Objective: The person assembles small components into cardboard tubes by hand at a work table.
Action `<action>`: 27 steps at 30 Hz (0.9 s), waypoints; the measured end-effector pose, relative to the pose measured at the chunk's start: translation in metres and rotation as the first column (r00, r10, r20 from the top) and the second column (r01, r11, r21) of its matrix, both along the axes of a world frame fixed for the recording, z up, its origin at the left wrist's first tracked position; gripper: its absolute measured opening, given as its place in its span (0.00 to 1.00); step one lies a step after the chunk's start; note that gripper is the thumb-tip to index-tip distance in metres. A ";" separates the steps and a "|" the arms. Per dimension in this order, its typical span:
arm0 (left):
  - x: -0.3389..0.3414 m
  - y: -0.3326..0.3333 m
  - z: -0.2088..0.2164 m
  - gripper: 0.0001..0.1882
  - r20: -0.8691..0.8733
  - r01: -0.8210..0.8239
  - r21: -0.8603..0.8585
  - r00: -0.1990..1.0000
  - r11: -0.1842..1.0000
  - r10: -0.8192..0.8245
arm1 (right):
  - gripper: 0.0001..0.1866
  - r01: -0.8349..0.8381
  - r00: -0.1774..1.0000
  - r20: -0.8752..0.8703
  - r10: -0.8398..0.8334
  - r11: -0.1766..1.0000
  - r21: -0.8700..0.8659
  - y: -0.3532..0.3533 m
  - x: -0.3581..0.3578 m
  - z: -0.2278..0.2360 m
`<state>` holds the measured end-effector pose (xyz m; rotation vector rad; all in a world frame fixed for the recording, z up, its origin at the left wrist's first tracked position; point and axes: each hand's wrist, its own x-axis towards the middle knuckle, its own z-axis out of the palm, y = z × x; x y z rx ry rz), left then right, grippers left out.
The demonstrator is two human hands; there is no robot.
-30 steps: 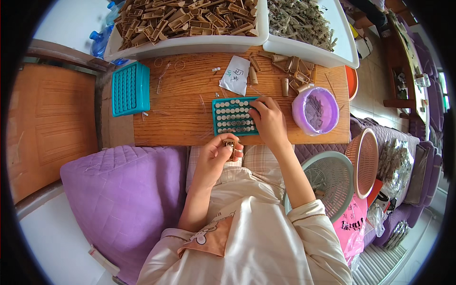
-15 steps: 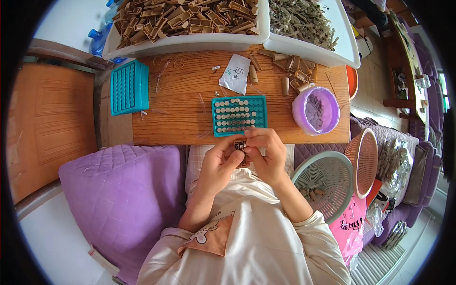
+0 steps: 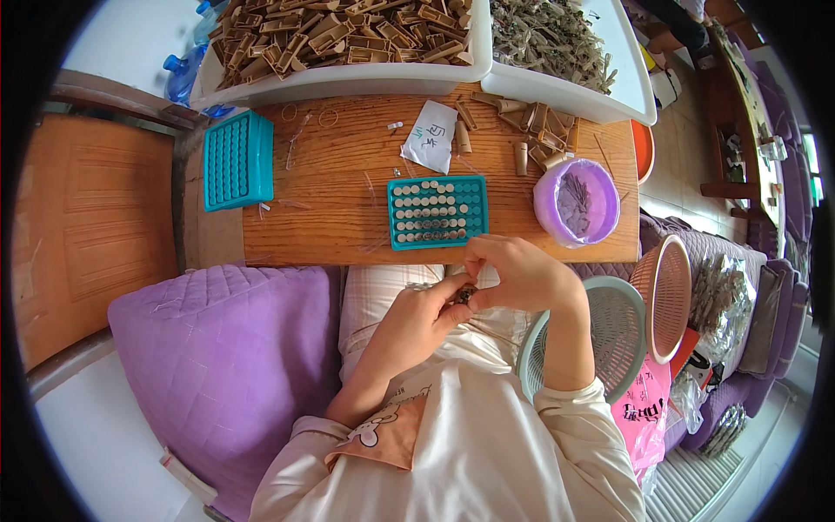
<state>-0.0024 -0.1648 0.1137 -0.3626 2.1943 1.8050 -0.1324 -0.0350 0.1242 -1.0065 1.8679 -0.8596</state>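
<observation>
My left hand (image 3: 416, 320) and my right hand (image 3: 524, 273) meet over my lap, just off the table's near edge. Between their fingertips is a small brown plastic casing with dark parts inside (image 3: 465, 295), mostly hidden by the fingers. Both hands grip it, the left with thumb and forefinger, the right from above with bent fingers. Just beyond, a teal tray (image 3: 480, 209) on the table holds rows of small round whitish pieces, with bare holes toward its right side.
Brown casings (image 3: 339, 39) fill a white bin (image 3: 348, 85) at the back; another bin (image 3: 565, 102) holds grey-green pieces. A second teal tray (image 3: 237, 161) stands left, a purple-lined bucket (image 3: 545, 204) right. A grey-green basket (image 3: 631, 304) sits close beside my right forearm.
My hands have come down and slightly right, nearer my lap. The right hand has swung outward with its elbow, and the casing is turned and more covered. The grey-green basket has shifted slightly left.
</observation>
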 end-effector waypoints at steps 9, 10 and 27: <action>0.003 -0.010 -0.008 0.13 0.024 -0.078 0.564 0.997 0.822 0.078 | 0.33 -0.257 0.953 0.152 0.260 0.966 -0.042 -0.029 -0.029 0.006; 0.004 -0.014 -0.010 0.12 0.051 -0.133 0.730 0.989 0.670 0.140 | 0.33 -0.213 0.939 0.231 0.257 0.957 -0.197 -0.033 -0.036 0.001; 0.001 -0.030 -0.011 0.17 0.036 -0.405 0.685 0.849 0.606 0.527 | 0.11 0.643 0.479 -0.393 -0.785 0.618 -0.452 -0.061 -0.076 -0.069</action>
